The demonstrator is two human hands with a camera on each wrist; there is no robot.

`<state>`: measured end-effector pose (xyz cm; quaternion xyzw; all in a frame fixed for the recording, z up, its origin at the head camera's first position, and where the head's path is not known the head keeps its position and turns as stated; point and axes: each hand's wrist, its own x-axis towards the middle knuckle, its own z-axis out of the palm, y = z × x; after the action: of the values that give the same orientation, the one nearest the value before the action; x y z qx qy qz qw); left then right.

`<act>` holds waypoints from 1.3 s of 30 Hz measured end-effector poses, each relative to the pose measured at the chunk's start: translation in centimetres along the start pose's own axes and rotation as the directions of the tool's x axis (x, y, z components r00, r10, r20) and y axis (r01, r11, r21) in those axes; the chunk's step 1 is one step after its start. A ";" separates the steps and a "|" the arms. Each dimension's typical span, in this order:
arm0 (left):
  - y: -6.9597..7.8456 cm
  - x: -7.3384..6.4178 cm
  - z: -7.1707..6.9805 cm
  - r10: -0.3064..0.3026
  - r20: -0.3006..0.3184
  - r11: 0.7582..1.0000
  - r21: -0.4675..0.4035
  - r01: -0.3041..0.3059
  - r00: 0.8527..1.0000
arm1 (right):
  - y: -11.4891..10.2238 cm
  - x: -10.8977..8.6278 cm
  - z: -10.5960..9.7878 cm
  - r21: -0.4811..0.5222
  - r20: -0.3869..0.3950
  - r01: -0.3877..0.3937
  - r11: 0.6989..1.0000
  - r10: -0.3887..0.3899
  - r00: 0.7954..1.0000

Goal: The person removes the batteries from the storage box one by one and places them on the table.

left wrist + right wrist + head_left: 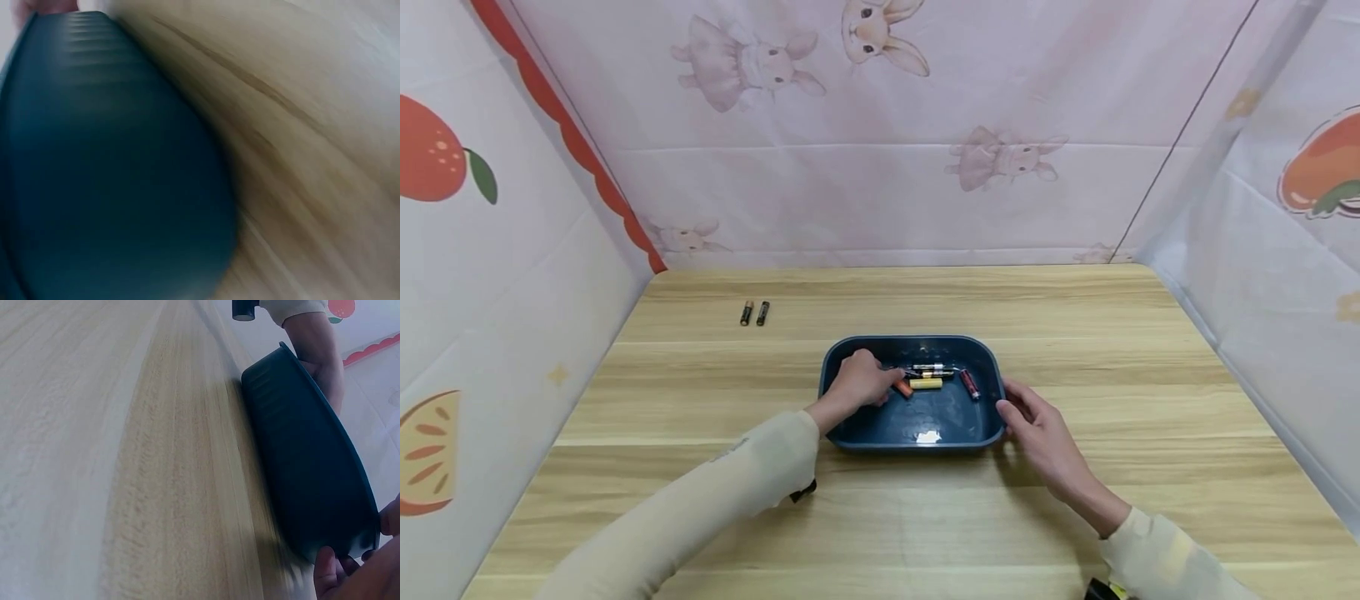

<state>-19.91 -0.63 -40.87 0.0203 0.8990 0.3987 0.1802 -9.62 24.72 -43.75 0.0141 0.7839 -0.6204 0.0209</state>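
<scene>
A dark blue plastic basin sits on the wooden table, also filling much of the left wrist view. Inside it lie an orange battery, a yellow battery, a red battery and some dark and silver batteries. My left hand reaches over the left rim, its fingertips down beside the orange battery; whether they pinch one is hidden. At the right end, my right hand grips the basin, thumb at the rim and fingers against the outer wall, as the right wrist view also shows.
Two dark batteries, a left one and a right one, lie side by side on the table, left of and behind the basin. Printed cloth walls enclose the table at the back and both sides.
</scene>
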 end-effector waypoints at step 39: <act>0.0 -0.5 1.0 0.127 0.093 0.982 0.131 -0.139 0.988 | -0.2 -0.1 -0.1 -0.030 0.001 -0.032 0.999 0.032 0.999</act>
<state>-19.08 0.03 -41.36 0.1095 0.9125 0.3459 0.1891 -9.57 24.76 -43.52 0.0257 0.7929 -0.6080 0.0316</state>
